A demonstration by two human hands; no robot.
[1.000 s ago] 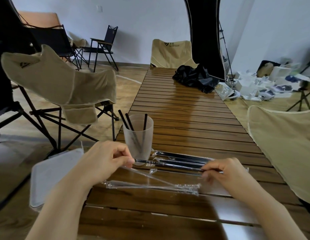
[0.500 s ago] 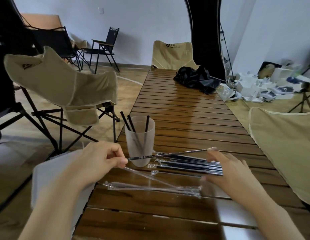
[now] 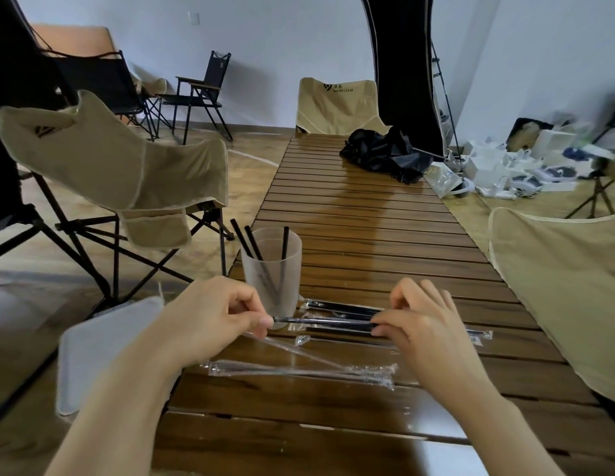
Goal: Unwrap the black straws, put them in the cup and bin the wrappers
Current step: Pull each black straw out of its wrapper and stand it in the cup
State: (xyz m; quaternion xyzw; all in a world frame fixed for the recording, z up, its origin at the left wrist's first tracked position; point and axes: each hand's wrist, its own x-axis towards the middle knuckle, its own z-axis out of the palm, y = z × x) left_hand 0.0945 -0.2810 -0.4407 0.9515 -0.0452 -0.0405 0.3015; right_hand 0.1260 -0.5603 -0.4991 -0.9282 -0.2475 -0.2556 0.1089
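Observation:
A wrapped black straw is held level just above the table, in front of the cup. My left hand pinches its left end and my right hand grips it further right. The frosted cup stands behind with three bare black straws leaning in it. More wrapped straws lie on the slats behind the held one. Empty clear wrappers lie on the table in front of my hands.
A white bin sits on the floor by the table's left edge. The slatted wooden table runs away from me with a black bag at its far end. Beige folding chairs stand left, right and beyond.
My right hand came back from the table's right and took hold of the straw that my left hand had lifted. The straw now sits level between both hands.

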